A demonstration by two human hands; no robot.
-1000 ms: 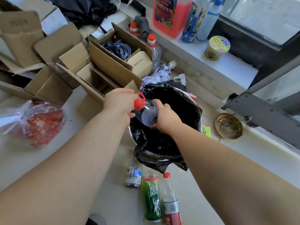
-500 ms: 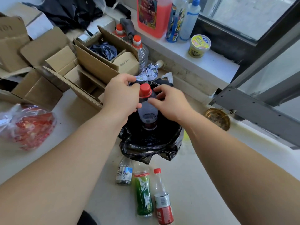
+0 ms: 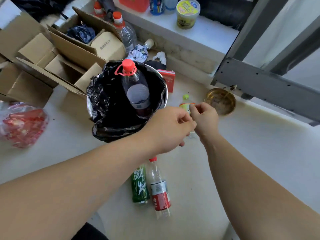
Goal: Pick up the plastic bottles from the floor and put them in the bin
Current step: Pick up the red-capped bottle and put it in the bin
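The bin [image 3: 165, 90], lined with a black bag [image 3: 103, 104], stands on the pale floor. A large clear bottle with a red cap [image 3: 136, 90] stands upright in it, untouched. My left hand [image 3: 169, 129] and my right hand [image 3: 205, 118] hover side by side just right of the bin, fingers loosely curled and nothing seen in them. Beneath them a small green-capped bottle [image 3: 186, 97] lies on the floor, mostly hidden. Nearer me lie a green bottle [image 3: 140, 186] and a clear bottle with a red label [image 3: 160, 189].
Open cardboard boxes [image 3: 69, 54] crowd the left of the bin, with a red plastic bag [image 3: 22, 123] further left. A red packet [image 3: 168, 80] and a brass dish [image 3: 220, 101] lie to the right. Behind runs a white ledge [image 3: 213, 37] and a grey frame [image 3: 259, 84].
Both hands have let go of the large red-capped bottle, which now stands in the bin. They moved right and toward me, over the small green-capped bottle.
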